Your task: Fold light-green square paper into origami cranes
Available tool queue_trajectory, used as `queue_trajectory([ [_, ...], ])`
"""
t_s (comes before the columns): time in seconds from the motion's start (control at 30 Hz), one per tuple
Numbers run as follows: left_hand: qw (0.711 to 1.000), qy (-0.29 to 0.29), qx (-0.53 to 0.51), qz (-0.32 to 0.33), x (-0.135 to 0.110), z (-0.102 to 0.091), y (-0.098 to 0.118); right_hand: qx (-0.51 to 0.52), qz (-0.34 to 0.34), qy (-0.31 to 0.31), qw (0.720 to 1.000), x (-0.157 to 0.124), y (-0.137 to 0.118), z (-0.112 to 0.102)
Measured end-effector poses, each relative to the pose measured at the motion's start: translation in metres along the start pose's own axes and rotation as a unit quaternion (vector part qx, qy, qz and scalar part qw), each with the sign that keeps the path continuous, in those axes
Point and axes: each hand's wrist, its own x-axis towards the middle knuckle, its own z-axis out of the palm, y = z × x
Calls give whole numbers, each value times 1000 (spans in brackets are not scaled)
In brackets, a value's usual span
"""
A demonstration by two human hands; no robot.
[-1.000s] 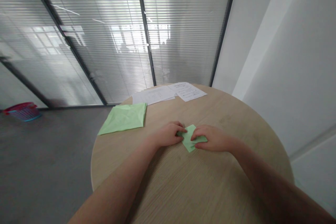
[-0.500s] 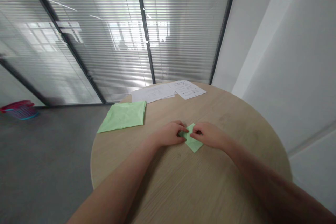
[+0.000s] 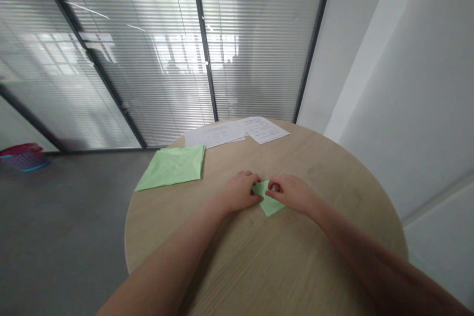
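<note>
A small folded piece of green paper [image 3: 268, 202] lies flat on the round wooden table [image 3: 281, 261], near its middle. My left hand [image 3: 239, 191] rests on the table at the paper's left edge, with its fingertips pinched on that edge. From the right, my right hand [image 3: 292, 193] has its fingers curled and pressed on the paper's top part. Both hands cover much of the paper; only its lower corner and a strip between the hands show.
A larger green sheet [image 3: 171, 167] lies at the table's left edge. White printed papers [image 3: 237, 131] lie at the far edge. Behind stand glass walls with blinds, a white wall on the right, and a red and blue basket [image 3: 22, 157] on the grey floor.
My right hand has slid left and up along the paper, so more of its lower right corner is bare. The left hand has stayed at the left edge.
</note>
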Motion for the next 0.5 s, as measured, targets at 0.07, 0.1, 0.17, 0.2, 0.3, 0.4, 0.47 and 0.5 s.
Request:
queue_trajectory([
  [0.07, 1000, -1, -6, -10, 0, 1, 0, 4, -10, 34, 999, 2, 7, 1],
  [0.1, 1000, -1, -12, -13, 0, 1, 0, 1, -22, 44, 999, 4, 11, 2],
  [0.17, 999, 1, -27, -19, 1, 2, 0, -7, -33, 56, 998, 6, 19, 7],
  [0.2, 999, 5, -36, -23, 1, 3, 0, -8, -35, 49, 998, 8, 23, 9],
  [0.3, 997, 21, -64, -33, 2, 6, 0, -13, -11, 29, 999, 11, 29, 15],
  [0.4, 995, 39, -94, -25, 3, 8, 0, -2, -4, 9, 1000, 13, 30, 15],
  [0.47, 993, 41, -113, -8, 3, 9, 0, 19, -14, 8, 1000, 13, 29, 12],
  [0.5, 992, 38, -121, 1, 3, 8, 0, 32, -19, 10, 999, 13, 28, 11],
])
